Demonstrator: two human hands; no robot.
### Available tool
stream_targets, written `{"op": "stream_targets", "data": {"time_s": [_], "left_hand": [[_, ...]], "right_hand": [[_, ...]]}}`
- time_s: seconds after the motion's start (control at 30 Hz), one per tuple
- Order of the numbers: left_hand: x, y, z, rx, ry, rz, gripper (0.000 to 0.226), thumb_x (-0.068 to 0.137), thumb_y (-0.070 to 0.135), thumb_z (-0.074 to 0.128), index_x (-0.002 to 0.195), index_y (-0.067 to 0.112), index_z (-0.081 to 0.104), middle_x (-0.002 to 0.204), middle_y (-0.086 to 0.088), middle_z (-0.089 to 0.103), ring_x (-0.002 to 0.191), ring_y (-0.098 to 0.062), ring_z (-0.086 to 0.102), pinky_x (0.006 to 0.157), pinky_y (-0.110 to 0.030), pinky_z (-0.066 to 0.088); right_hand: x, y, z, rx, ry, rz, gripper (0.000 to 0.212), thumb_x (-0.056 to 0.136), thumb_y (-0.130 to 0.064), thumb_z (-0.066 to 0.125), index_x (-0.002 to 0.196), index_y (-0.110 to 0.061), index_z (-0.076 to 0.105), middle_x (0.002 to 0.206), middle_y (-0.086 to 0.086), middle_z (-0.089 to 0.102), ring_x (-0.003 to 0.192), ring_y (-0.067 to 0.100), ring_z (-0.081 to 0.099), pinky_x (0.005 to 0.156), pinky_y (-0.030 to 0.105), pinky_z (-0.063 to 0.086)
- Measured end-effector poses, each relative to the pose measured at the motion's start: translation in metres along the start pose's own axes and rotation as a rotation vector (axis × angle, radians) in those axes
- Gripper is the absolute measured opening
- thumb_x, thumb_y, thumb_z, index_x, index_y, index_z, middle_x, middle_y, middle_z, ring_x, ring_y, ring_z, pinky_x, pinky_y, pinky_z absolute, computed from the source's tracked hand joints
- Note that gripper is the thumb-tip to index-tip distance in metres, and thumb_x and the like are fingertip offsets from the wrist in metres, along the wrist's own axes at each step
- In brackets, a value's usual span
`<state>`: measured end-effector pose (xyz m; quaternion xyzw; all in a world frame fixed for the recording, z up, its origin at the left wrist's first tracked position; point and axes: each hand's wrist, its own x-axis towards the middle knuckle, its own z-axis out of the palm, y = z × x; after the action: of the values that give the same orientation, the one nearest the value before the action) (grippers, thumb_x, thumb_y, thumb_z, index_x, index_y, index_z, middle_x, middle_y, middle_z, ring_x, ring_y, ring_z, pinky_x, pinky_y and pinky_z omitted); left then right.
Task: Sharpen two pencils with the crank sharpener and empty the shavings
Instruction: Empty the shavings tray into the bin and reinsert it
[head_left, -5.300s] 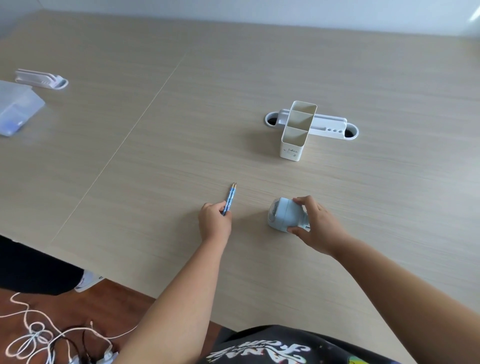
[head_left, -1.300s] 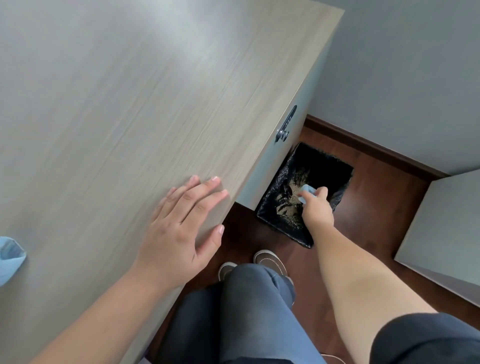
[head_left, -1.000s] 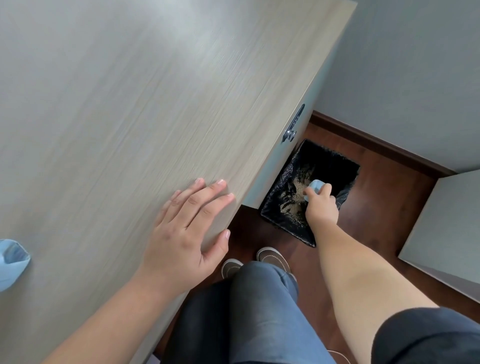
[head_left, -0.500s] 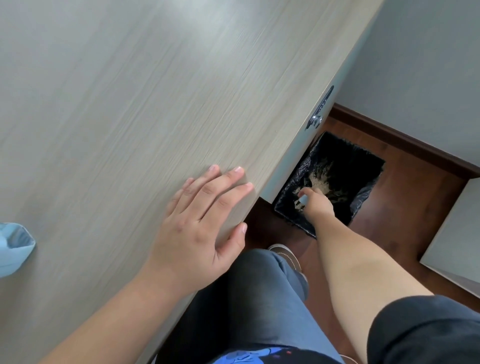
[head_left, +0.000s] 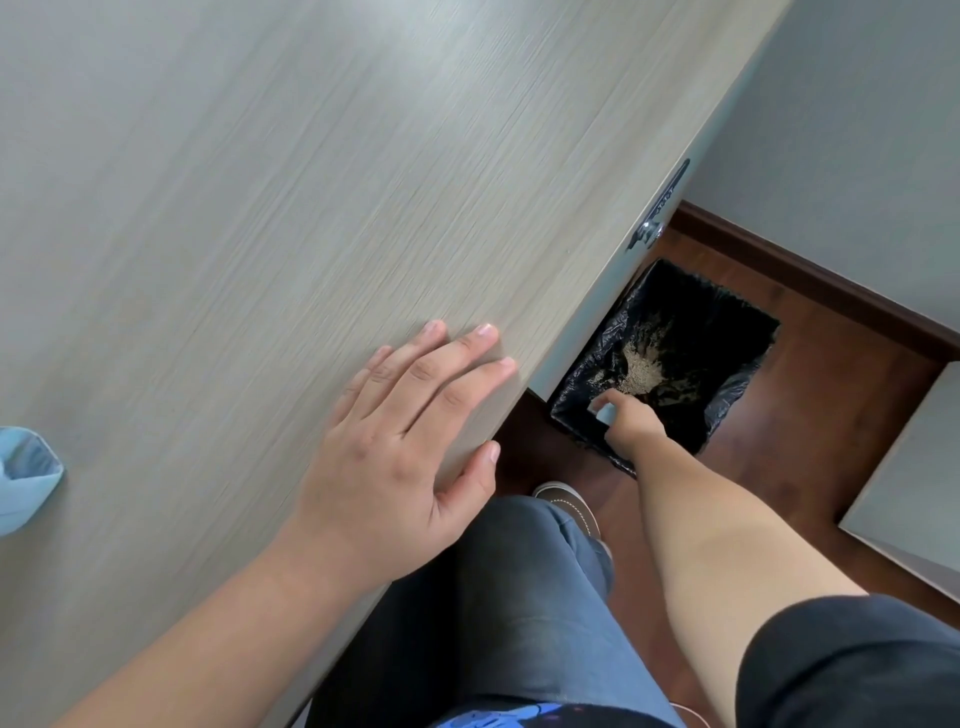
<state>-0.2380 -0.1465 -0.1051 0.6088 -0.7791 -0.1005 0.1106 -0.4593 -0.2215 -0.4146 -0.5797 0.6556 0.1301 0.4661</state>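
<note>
My right hand (head_left: 626, 420) reaches down over a black-lined waste bin (head_left: 737, 332) on the floor and is shut on the small pale-blue shavings drawer (head_left: 605, 414) of the sharpener. A heap of tan shavings (head_left: 641, 366) lies inside the bin, just beyond the hand. My left hand (head_left: 410, 441) rests flat and open on the wooden table (head_left: 311, 182) near its edge. The light-blue crank sharpener (head_left: 26, 475) stands at the far left edge of the view on the table. No pencils are in view.
A drawer front with a metal lock (head_left: 652, 231) sits under the table edge above the bin. My knees (head_left: 519, 597) and a shoe (head_left: 566, 501) are below. A grey cabinet corner (head_left: 914, 467) stands at the right on the dark wood floor.
My right hand with the drawer has dropped lower toward the bin's near rim. The view has swung left, and my left hand stays flat on the table.
</note>
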Motion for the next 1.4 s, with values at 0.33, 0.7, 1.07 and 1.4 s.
{"op": "stream_targets", "data": {"time_s": [0.33, 0.7, 1.07, 1.4], "left_hand": [[0.000, 0.000, -0.002, 0.011, 0.014, 0.017, 0.049, 0.086, 0.031, 0.058, 0.133, 0.021, 0.053, 0.145, 0.004, 0.046, 0.139, -0.021, 0.037, 0.109, -0.048, 0.036], [-0.007, 0.006, -0.037, -0.102, -0.206, -0.093, 0.046, 0.093, 0.046, 0.037, 0.135, 0.029, 0.045, 0.152, 0.009, 0.034, 0.145, -0.017, 0.023, 0.117, -0.046, 0.023], [-0.099, -0.071, -0.135, 0.039, 0.291, -0.663, 0.043, 0.084, 0.042, 0.048, 0.122, 0.025, 0.057, 0.137, -0.002, 0.050, 0.131, -0.031, 0.041, 0.109, -0.044, 0.032], [-0.161, -0.157, -0.173, -0.204, 0.280, -1.018, 0.043, 0.081, 0.031, 0.072, 0.123, 0.028, 0.061, 0.133, 0.004, 0.052, 0.123, -0.024, 0.044, 0.100, -0.029, 0.032]], "right_hand": [[-0.051, 0.001, -0.039, 0.970, 0.297, 0.298, 0.040, 0.087, 0.002, 0.050, 0.119, -0.022, 0.050, 0.121, 0.016, 0.051, 0.093, 0.027, 0.055, 0.078, 0.041, 0.054], [-0.208, -0.038, -0.178, 1.264, 0.536, 0.224, 0.050, 0.089, -0.013, 0.061, 0.132, -0.025, 0.041, 0.115, 0.012, 0.059, 0.086, 0.022, 0.068, 0.081, 0.034, 0.056], [-0.300, -0.233, -0.189, 1.077, 0.359, -0.353, 0.040, 0.088, -0.017, 0.062, 0.126, -0.023, 0.047, 0.115, 0.003, 0.060, 0.094, 0.018, 0.065, 0.085, 0.031, 0.053], [-0.287, -0.387, -0.052, 0.727, -0.184, -0.300, 0.029, 0.083, -0.020, 0.068, 0.110, -0.019, 0.056, 0.089, 0.000, 0.062, 0.077, 0.020, 0.057, 0.080, 0.034, 0.050]]}}
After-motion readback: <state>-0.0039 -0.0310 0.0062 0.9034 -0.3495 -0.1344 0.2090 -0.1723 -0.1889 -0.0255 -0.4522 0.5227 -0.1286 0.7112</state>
